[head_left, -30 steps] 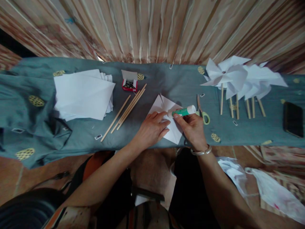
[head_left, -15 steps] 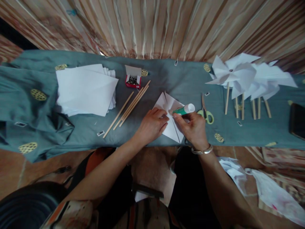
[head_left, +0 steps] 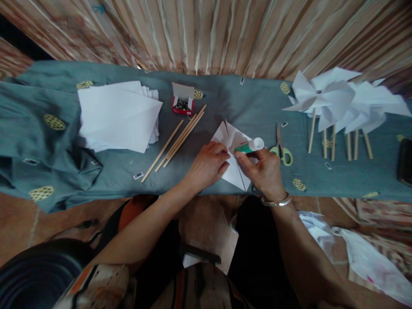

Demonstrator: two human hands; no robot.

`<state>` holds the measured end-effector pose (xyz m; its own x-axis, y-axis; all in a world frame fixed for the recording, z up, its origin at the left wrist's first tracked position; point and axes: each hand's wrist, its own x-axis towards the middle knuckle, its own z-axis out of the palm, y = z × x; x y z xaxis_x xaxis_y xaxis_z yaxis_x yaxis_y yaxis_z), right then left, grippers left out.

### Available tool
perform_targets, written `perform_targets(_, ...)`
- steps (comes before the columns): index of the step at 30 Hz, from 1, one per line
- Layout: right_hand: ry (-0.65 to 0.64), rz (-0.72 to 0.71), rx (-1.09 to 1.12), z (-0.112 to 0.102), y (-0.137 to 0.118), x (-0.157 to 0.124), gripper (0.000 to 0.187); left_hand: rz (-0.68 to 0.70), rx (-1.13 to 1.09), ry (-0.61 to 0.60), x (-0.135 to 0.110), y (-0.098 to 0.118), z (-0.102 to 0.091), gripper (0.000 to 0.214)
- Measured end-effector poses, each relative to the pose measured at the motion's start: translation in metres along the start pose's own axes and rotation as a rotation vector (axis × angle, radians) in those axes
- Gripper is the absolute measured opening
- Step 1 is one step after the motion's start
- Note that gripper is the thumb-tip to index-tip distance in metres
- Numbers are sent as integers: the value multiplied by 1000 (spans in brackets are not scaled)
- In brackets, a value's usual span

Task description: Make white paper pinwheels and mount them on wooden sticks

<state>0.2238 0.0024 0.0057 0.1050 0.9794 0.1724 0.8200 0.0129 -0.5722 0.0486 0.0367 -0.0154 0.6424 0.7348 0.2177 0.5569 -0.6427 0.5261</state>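
"Glue stick (head_left: 247, 147) — where is it sitting?"

"My right hand (head_left: 265, 171) is pinching it between thumb and fingers; its white end is poking out, the rest slanting over the white paper (head_left: 233, 175)."

"What's the left hand (head_left: 209, 165) doing?"

"Covering the paper's left side — I can't tell whether it's pinching."

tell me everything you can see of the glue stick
The glue stick is a plastic-looking tube, green along its body with a white rounded end. The right hand grips it at a slant, white end up and to the right, lower end toward the middle of the slit white paper. Whether that end touches the paper is too blurred to tell.
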Motion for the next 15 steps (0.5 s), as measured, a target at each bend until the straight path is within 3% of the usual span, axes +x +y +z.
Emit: perform_targets(15, -52, -64, -62, -4, -5, 0, 39, -23, -39, 9, 1, -3, 1, 14)
